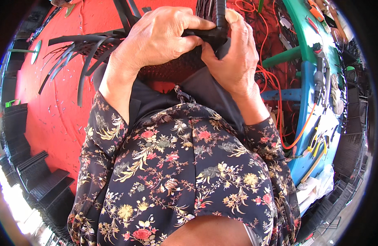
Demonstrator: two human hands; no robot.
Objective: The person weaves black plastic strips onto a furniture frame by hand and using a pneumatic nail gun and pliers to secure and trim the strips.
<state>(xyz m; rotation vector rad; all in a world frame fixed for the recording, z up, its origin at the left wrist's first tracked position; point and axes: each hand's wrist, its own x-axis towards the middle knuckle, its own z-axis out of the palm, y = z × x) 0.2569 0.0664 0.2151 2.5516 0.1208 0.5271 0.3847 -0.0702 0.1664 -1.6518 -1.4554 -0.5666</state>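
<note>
A black woven piece [168, 70] lies over my lap, partly hidden under my hands. Loose flat black strips [84, 67] fan out from its left side, and more stick up beyond it. My left hand [158, 37] is closed, with thumb and forefinger pinching a black strip at the piece's wrapped edge. On the other side, my right hand [238, 57] grips the same spot, its thumb raised along a black wrapped bar [220, 14]. The fingers of both hands partly cover the join between strip and bar.
At right, a blue table [306, 88] carries yellow-handled pliers [316, 141], a dark cylindrical corded tool [319, 78] and white plastic bags. Beside it is a green frame [297, 28]. An orange cable [281, 123] loops nearby. Black woven panels [37, 170] are stacked left of the red floor [53, 123].
</note>
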